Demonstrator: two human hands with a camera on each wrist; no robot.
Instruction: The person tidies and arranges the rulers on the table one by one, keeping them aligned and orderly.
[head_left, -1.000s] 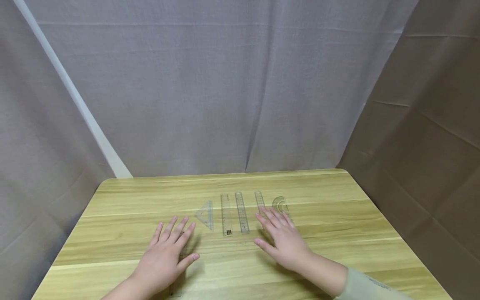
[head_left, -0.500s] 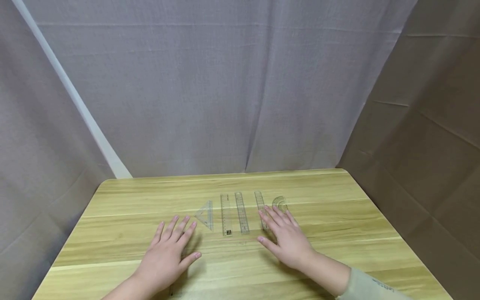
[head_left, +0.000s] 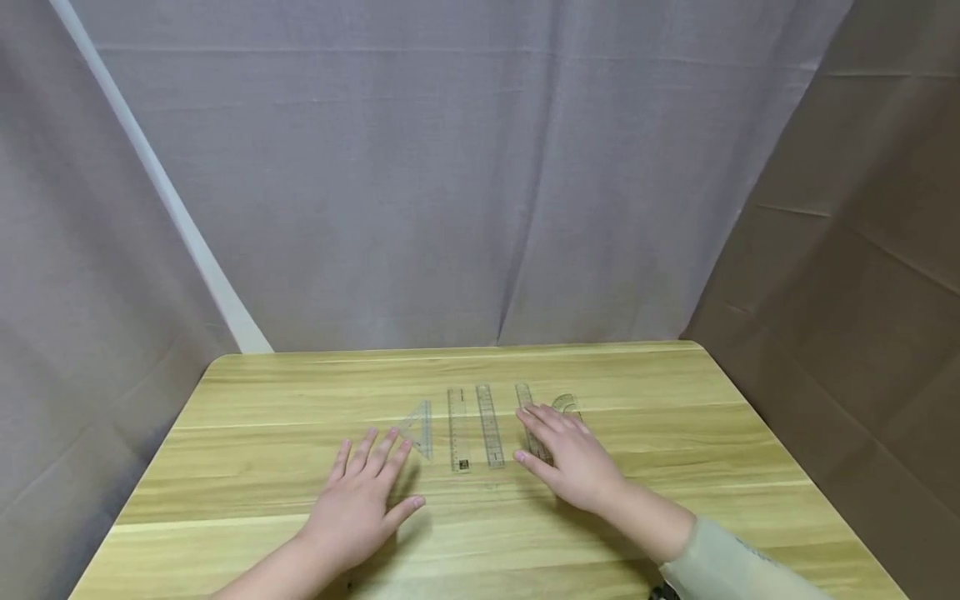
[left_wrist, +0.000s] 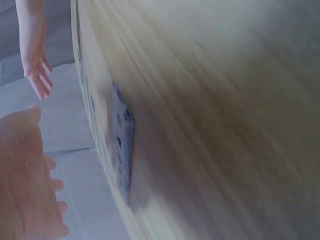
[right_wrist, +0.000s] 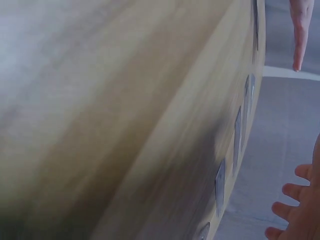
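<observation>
My left hand [head_left: 360, 504] hovers over the table with fingers spread, its fingertips over the left corner of a clear set square [head_left: 425, 429]. Beneath this hand lies a clear stencil ruler with cut-out shapes [left_wrist: 122, 145], mostly hidden in the head view. My right hand [head_left: 573, 467], fingers extended, is held above a clear ruler [head_left: 523, 393] and a clear protractor [head_left: 566, 403], covering part of both. Two more clear rulers, one with a black mark [head_left: 456, 433] and one narrower [head_left: 490, 425], lie between the hands. Neither hand holds anything.
The wood-grain table [head_left: 300, 392] has a rounded back edge. Grey cloth [head_left: 390, 208] hangs behind it and brown-grey cloth [head_left: 847, 292] on the right. A small dark object [head_left: 663, 592] shows beneath the right sleeve.
The head view has shifted slightly. My left hand has moved right, toward the set square. My right hand has shifted slightly left over the ruler. The drawing tools lie as before.
</observation>
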